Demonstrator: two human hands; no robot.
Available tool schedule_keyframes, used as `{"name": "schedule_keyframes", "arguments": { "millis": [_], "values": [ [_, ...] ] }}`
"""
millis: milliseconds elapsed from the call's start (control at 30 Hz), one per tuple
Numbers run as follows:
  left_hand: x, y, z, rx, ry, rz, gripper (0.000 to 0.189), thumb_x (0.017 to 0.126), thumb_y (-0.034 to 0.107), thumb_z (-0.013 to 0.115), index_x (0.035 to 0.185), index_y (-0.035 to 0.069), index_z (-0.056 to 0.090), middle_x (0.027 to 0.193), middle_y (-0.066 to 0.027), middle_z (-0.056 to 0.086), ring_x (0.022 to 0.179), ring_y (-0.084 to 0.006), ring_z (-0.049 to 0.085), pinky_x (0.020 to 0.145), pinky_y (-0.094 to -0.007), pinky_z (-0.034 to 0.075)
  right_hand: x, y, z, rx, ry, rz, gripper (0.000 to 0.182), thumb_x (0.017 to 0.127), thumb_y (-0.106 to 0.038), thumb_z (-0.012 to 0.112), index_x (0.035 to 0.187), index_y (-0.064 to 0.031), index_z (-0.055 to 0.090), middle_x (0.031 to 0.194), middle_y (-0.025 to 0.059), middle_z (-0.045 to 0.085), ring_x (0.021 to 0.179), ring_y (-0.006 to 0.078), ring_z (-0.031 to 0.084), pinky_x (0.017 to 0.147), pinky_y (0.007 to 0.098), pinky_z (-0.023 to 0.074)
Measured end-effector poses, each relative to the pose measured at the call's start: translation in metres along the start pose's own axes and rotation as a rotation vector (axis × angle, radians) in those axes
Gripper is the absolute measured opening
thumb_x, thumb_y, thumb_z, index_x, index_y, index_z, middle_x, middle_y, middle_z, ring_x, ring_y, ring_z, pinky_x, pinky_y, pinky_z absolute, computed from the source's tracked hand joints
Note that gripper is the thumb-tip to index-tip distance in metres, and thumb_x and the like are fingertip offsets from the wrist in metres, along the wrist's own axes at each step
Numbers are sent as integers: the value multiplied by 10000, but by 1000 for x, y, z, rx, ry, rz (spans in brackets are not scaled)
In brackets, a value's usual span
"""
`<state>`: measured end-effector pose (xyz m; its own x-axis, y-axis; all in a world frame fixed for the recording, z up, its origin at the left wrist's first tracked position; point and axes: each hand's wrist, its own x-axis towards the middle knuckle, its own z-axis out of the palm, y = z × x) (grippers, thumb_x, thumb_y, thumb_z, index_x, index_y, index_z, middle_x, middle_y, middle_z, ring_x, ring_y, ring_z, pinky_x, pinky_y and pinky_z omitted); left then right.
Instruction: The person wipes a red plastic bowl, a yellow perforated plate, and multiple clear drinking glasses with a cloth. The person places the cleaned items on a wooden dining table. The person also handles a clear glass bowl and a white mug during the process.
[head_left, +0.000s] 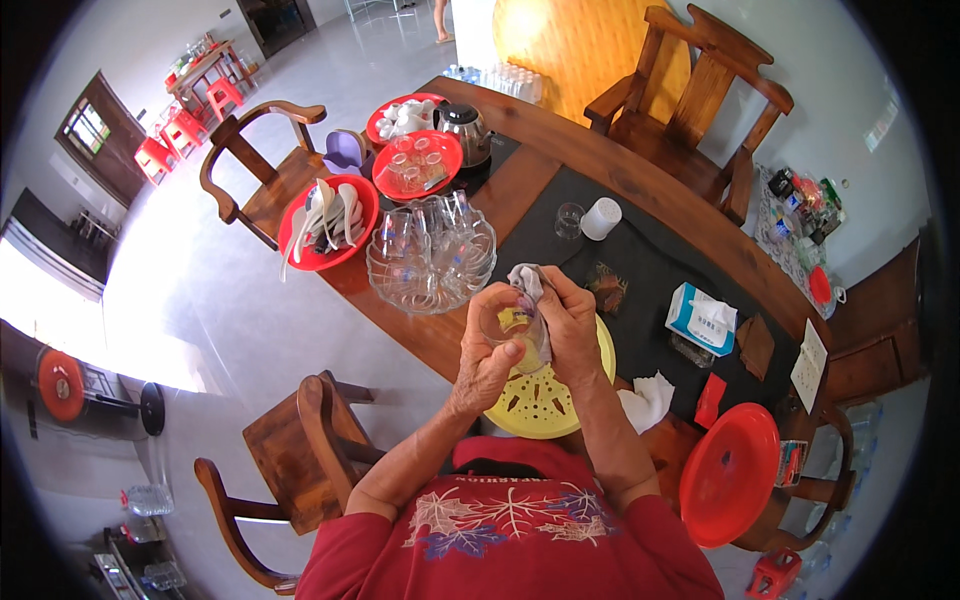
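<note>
My left hand (486, 352) grips a clear drinking glass (531, 352), tilted above a yellow perforated plastic tray (544, 405). Against the glass's far side and rim, my right hand (574, 326) holds a pale grey cloth (529, 279). Part of the cloth hangs between that hand and the glass. To the left of my hands sits a scalloped glass bowl (431, 296) holding several clear glasses. A crumpled white tissue (649, 401) lies by my right forearm.
Red basins with white spoons (330, 221) and small cups (416, 165) stand at the left, by a kettle (463, 135). A white cup (601, 219), tissue box (701, 319) and red basin (729, 476) are rightward. Wooden chairs (300, 442) flank the table.
</note>
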<state>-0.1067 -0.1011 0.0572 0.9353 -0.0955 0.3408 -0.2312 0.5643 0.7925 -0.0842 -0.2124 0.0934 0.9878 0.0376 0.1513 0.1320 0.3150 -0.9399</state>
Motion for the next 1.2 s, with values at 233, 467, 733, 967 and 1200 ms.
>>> {"name": "schedule_keyframes", "arguments": {
  "millis": [233,467,733,967,1200],
  "values": [
    [9,3,-5,-29,77,2,556,854,432,589,1227,49,437,1319,-76,364,1175,-163,382,1001,-339,304,-8,13,-5,18,-52,145,175,946,-104,447,973,-23,600,813,-45,570,731,14,487,634,185,406],
    [15,-8,-11,-77,246,-120,579,875,585,470,1190,101,440,1211,-46,417,1093,-168,415,972,-347,310,-37,28,-3,166,67,246,249,919,-152,532,1111,4,557,871,-8,596,735,26,522,674,176,436],
    [19,-10,-2,157,204,-151,434,949,430,433,1245,112,409,1129,-24,441,1067,-126,434,863,-320,374,-42,28,-8,14,122,35,480,785,-28,685,1222,29,495,1091,49,563,961,120,555,815,238,478],
    [25,31,-15,777,57,-145,268,872,193,593,1079,30,547,989,-40,549,699,-109,569,561,-237,475,-29,15,-42,-791,70,-548,554,596,-5,776,1112,-35,578,1066,142,519,916,250,583,783,313,496],
    [23,47,-19,233,-64,-641,223,917,240,557,915,19,588,804,-40,620,655,-121,625,553,-227,490,-31,6,-37,-916,-80,-766,478,584,-16,750,1039,-93,625,1013,156,521,835,319,595,644,379,516]
  ]
}}
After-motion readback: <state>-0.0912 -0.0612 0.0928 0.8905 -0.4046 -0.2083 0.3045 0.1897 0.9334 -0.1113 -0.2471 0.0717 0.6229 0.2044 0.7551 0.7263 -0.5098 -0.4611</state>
